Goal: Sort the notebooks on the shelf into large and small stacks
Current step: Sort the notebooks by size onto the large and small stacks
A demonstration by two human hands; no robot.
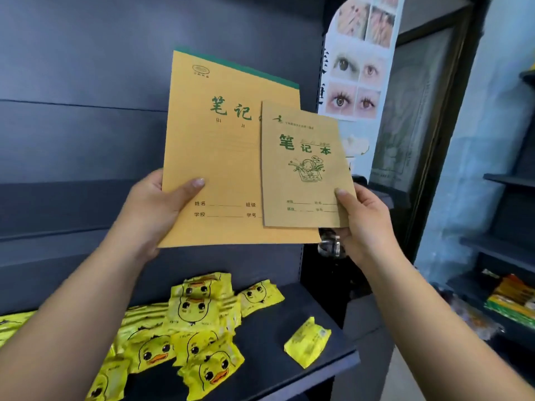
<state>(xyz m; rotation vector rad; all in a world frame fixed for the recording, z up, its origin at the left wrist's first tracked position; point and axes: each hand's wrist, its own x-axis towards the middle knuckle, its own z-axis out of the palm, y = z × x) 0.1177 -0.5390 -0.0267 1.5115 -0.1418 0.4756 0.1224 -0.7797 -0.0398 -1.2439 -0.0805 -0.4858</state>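
Both notebooks are held up in the air in front of a dark shelf unit. The large notebook (220,157) has a yellow-orange cover, green printed characters and a green top edge. My left hand (156,206) grips its lower left corner, thumb on the cover. The small notebook (304,172) is brown kraft with green characters and a little drawing. It overlaps the large one's right side. My right hand (367,221) pinches the small notebook at its lower right corner, thumb on the front.
Below, a dark shelf (289,322) holds several yellow duck-face packets (199,311) and one loose yellow packet (308,341). A poster with eye pictures (356,82) hangs at the upper right. More shelves with goods (512,299) stand at the far right.
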